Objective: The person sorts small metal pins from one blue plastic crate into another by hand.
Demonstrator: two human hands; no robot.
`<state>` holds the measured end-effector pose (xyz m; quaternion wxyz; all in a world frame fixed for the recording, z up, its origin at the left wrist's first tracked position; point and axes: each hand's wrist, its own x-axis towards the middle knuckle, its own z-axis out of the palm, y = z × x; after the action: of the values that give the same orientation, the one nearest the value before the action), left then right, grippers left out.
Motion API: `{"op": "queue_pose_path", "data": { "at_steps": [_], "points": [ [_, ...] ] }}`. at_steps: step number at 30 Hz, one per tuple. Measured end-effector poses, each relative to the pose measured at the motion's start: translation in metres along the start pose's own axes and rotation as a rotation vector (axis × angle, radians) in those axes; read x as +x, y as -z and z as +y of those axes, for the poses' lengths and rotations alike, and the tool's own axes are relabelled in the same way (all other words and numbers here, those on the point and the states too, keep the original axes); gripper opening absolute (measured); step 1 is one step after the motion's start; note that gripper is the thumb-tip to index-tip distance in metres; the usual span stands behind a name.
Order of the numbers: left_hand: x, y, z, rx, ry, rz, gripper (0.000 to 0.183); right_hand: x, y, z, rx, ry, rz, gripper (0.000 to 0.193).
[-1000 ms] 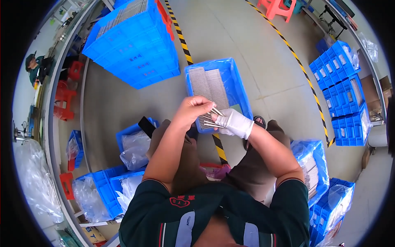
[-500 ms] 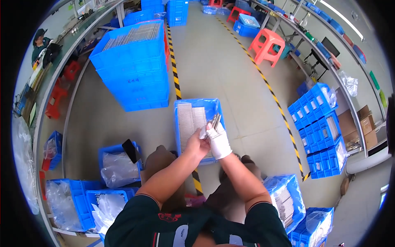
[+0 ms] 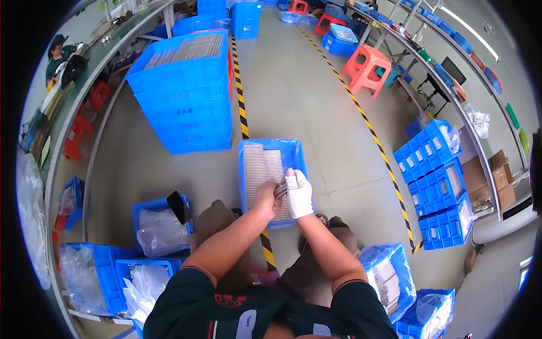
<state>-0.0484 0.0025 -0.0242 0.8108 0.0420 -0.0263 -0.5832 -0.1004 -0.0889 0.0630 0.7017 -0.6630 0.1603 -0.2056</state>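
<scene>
Over a blue, plastic-lined bin (image 3: pixel 300 155) holding rows of thin metal rods (image 3: pixel 255 169), my two hands are close together. My bare left hand (image 3: pixel 267 198) is closed around a few short silver metal rods (image 3: pixel 280 191). My right hand (image 3: pixel 299 195), in a white glove that leaves a fingertip bare, is closed against the other end of these rods. The gloved fingers partly hide them, so how many there are is unclear.
A stack of blue bins (image 3: pixel 183 107) stands ahead on the left, its top one full of rods. Another lined bin of rods (image 3: pixel 388 277) is by my right side. A dark phone-like slab (image 3: pixel 179 208) lies on a left bin. Red stools (image 3: pixel 367 70) stand farther off.
The rods were upright above my gloved right hand; now they lie lower, between both hands. My right fingers have folded over, and my left hand has come around the rods.
</scene>
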Motion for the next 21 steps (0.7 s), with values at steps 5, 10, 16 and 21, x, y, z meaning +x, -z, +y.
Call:
{"op": "queue_pose_path", "data": {
  "at_steps": [5,10,16,21],
  "points": [
    [-0.007,-0.078,0.026,1.773,-0.724,0.828,0.02,-0.007,0.023,-0.025,-0.053,-0.569,-0.492,0.03],
    [-0.019,-0.117,0.022,1.634,-0.36,0.47,0.018,-0.017,0.027,-0.042,0.265,-0.772,-0.912,0.03],
    [-0.017,-0.11,0.021,1.735,-0.459,0.494,0.016,-0.028,0.012,-0.014,0.461,-0.769,-0.685,0.018],
    [-0.024,-0.102,0.031,1.321,-0.598,0.707,0.019,-0.028,0.021,-0.021,0.304,-0.681,-0.53,0.024]
  ]
}}
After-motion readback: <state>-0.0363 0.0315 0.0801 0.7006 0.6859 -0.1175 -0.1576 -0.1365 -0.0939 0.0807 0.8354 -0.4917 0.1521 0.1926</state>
